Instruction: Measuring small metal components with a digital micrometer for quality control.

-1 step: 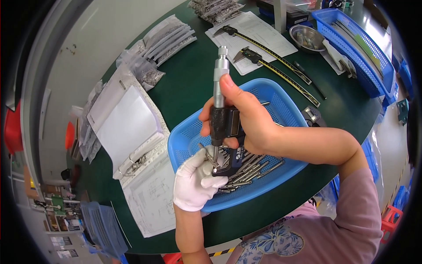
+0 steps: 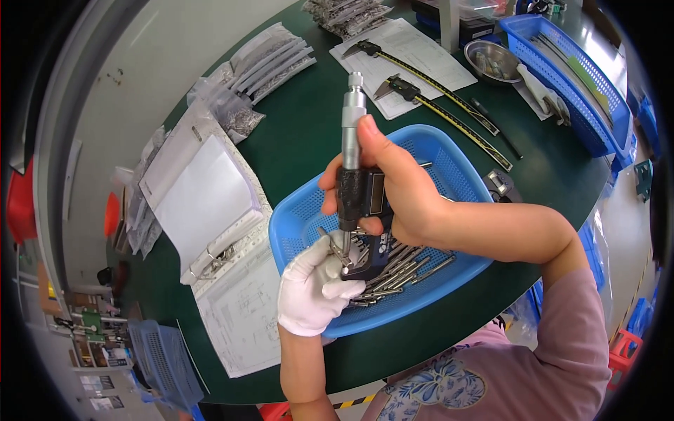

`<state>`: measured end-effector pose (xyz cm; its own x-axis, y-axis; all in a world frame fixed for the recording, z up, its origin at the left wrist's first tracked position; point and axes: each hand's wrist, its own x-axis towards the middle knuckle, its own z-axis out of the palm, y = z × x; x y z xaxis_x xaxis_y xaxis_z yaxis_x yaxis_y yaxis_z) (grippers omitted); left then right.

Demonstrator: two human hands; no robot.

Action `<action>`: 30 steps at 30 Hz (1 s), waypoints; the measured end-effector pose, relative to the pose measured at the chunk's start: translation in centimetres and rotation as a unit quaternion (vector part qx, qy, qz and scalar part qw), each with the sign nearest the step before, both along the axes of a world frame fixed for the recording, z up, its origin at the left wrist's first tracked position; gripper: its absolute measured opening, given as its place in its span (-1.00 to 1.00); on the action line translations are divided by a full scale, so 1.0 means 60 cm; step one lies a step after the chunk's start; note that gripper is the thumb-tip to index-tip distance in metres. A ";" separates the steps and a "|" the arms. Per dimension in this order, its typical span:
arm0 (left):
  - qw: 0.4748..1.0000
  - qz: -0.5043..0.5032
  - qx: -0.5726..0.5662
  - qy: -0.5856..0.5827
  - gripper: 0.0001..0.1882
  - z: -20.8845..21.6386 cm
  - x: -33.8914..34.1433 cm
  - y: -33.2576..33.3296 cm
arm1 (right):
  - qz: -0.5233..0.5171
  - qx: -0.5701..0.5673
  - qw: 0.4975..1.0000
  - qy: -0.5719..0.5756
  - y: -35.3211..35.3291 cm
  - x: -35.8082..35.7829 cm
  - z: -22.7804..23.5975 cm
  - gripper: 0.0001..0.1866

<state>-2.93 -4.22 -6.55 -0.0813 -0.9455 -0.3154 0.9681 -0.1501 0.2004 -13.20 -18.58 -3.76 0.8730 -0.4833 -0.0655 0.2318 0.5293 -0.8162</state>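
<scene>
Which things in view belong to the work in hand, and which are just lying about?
In use:
- micrometer, in the right grip
- small metal part, in the gloved left grip
- blue basket of metal pins, below

Apparently lying about:
- two calipers
- open binder
- metal bowl
- bagged parts

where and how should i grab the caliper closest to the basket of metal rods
Pinch the caliper across its black slider body, probably from above and from the right. It lies flat, and that block looks broader than the slim beam, so it should give the surest grip. The pointed jaws are at the left end, so this approach avoids them.
</scene>
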 end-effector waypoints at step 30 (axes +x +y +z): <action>0.125 0.158 -0.061 -0.978 -0.54 0.003 -0.016 -0.011 | 0.065 0.091 0.994 0.009 -0.019 -0.003 0.002 -0.39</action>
<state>-3.90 -4.88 -6.35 0.0862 -0.8119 0.5774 -0.9955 -0.0468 0.0827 -13.36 -19.73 -3.64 0.9252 -0.3453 -0.1576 0.1383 0.6934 -0.7072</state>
